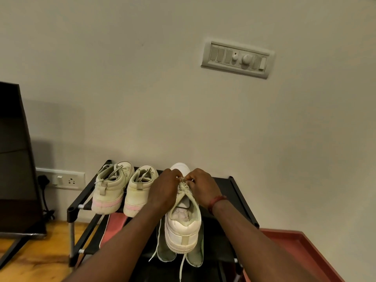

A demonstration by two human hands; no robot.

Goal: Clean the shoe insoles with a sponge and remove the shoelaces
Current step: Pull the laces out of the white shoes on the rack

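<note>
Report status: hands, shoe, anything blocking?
Left hand and right hand both pinching the shoelace on the white shoe. Lace not yet out, ends dangling over the rack edge. Two insoles under the shoe; nothing blocking.

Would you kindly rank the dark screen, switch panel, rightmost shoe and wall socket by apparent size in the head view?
1. dark screen
2. rightmost shoe and switch panel: these look alike, and the shoe is nearer, so they are unranked
3. wall socket
</note>
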